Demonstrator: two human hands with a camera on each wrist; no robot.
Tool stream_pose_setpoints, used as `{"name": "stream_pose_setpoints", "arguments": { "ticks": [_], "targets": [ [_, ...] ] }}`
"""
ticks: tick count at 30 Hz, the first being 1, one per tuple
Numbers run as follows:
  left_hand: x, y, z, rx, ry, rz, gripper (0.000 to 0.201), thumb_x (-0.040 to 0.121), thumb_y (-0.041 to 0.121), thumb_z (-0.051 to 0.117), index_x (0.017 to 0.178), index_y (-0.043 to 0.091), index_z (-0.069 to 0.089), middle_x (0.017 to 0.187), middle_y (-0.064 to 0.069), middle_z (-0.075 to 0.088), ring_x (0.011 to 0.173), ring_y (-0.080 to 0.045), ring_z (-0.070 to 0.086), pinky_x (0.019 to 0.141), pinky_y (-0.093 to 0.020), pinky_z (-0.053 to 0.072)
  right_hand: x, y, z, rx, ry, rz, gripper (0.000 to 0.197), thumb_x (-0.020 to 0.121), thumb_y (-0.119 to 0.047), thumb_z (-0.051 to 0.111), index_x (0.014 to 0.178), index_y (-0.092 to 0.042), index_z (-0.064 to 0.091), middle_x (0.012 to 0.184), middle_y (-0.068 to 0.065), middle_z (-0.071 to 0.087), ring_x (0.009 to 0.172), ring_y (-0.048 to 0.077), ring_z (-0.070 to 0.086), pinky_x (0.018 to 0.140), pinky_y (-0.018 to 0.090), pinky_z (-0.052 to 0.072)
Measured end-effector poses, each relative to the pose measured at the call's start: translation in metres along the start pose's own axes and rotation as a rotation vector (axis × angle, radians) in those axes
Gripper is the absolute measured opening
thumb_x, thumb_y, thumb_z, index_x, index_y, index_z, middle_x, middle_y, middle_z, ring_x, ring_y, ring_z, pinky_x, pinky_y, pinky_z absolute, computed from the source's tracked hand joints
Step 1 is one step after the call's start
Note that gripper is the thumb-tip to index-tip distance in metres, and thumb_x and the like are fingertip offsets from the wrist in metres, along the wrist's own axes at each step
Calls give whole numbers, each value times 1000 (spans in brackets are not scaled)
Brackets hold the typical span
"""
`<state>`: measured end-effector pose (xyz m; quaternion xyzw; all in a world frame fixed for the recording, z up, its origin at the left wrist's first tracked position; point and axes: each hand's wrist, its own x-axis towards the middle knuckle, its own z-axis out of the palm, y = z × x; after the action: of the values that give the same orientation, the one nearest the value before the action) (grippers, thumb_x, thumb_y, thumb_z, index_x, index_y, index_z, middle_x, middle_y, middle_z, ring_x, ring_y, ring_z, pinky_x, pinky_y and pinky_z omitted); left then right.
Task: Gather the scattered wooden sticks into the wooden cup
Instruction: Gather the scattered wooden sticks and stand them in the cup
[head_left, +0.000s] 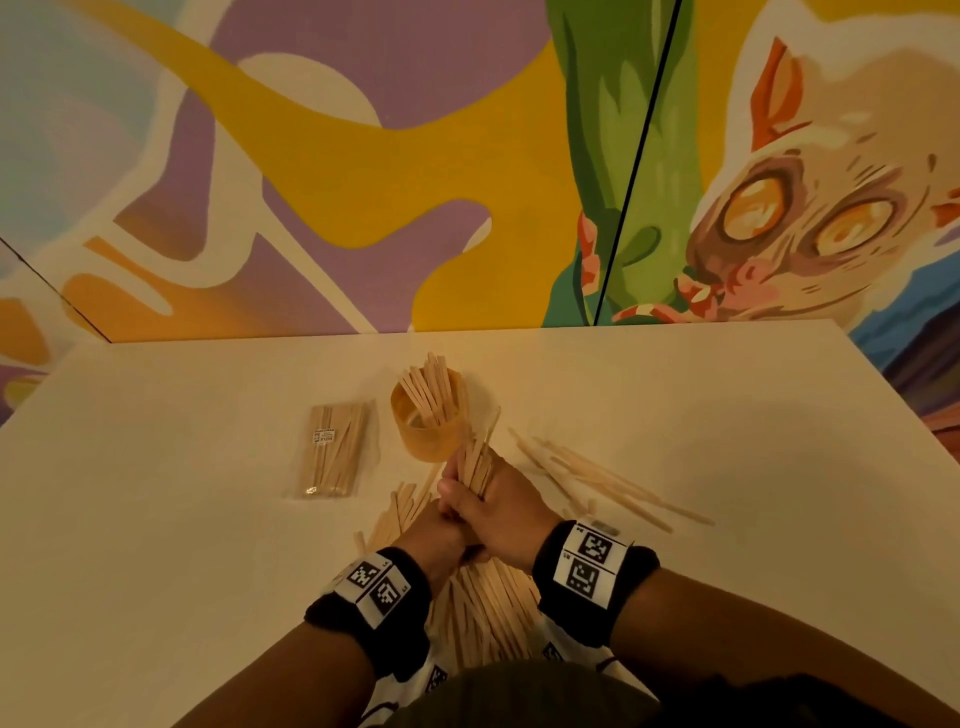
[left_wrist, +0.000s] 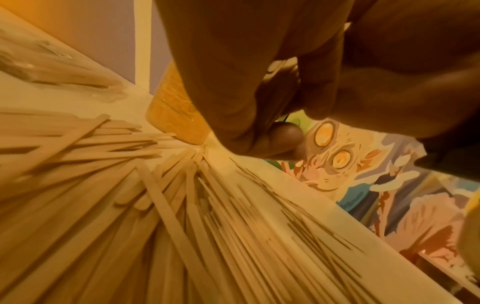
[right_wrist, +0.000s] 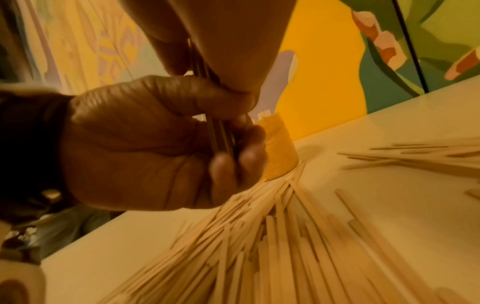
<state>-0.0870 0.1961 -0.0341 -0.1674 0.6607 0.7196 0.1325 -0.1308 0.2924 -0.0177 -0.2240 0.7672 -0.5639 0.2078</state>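
Observation:
The wooden cup (head_left: 426, 441) stands mid-table with several sticks (head_left: 434, 389) leaning in it. Just in front of it, both hands hold one bundle of sticks (head_left: 475, 460) that points up toward the cup's rim. My right hand (head_left: 506, 506) wraps the bundle from the right. My left hand (head_left: 441, 519) grips its lower end; the right wrist view shows the left hand (right_wrist: 142, 144) curled round the bundle (right_wrist: 221, 135) beside the cup (right_wrist: 279, 150). A loose pile of sticks (head_left: 493, 597) lies under my wrists, and more sticks (head_left: 597, 483) are scattered to the right.
A sealed clear packet of sticks (head_left: 332, 449) lies left of the cup. The white table (head_left: 727, 415) ends at a painted wall behind, and its right edge runs off diagonally. The pile (left_wrist: 182, 205) reaches to the cup's base (left_wrist: 174, 115).

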Motion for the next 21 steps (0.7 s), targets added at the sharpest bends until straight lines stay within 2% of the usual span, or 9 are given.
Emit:
{"name": "stream_pose_setpoints", "arguments": {
  "ticks": [1,3,5,8,11,13,15,18,21],
  "targets": [
    [2,-2,0,48,32,39,40,85,-8,57,94,31,56,96,-10,64,93,-24,63,81,-38,55,0,0,0,-42,-26,-16,8,94,-33,50,91,-29,55,81,-10,63,81,9,61,82,30,50],
    [5,-8,-1,202,80,133,35,88,-2,57,102,30,54,101,1,64,103,-17,60,85,-25,52,-1,1,0,-140,-77,-40,21,98,-37,42,98,-25,59,88,-9,60,84,6,58,81,24,46],
    [7,-11,-3,303,110,158,23,90,8,55,101,27,60,98,3,66,103,-18,62,82,-23,50,-1,9,2,-230,-111,-42,33,99,-39,40,119,-20,58,115,0,60,109,13,55,95,30,43],
    [5,-13,-7,302,126,194,20,84,23,56,102,30,62,100,2,68,100,-14,63,88,-30,51,-2,15,3,-298,-167,1,45,100,-35,41,140,-16,42,147,4,37,138,16,30,116,35,23],
    [1,-21,-10,329,87,157,33,77,30,57,110,31,58,100,3,68,98,-14,63,88,-33,52,-1,18,1,-270,-229,-14,35,97,-34,46,126,-15,53,143,3,42,134,16,36,115,40,27],
    [0,-28,-13,380,94,93,32,81,27,59,113,29,55,97,7,65,97,-15,62,86,-30,52,-4,15,2,-325,-295,11,35,97,-30,48,129,-16,52,144,1,42,132,16,40,113,37,30],
    [-2,-32,-15,453,96,88,16,89,16,56,96,30,59,87,10,62,88,-12,61,78,-23,50,-6,14,6,-403,-319,-2,37,96,-31,49,130,-17,51,144,0,43,131,16,42,111,32,31],
    [-6,-31,-15,412,128,69,24,89,5,54,76,22,65,71,6,65,67,-4,61,59,-14,48,-8,9,6,-387,-261,-4,36,92,-30,56,125,-16,53,132,2,53,120,16,51,105,32,39],
    [-4,-33,-17,400,127,94,26,85,1,53,65,12,64,60,-3,62,57,-16,59,56,-30,50,-10,1,-1,-323,-178,-43,61,86,-34,65,138,-26,35,139,-6,49,127,7,46,107,28,39]
  ]
}}
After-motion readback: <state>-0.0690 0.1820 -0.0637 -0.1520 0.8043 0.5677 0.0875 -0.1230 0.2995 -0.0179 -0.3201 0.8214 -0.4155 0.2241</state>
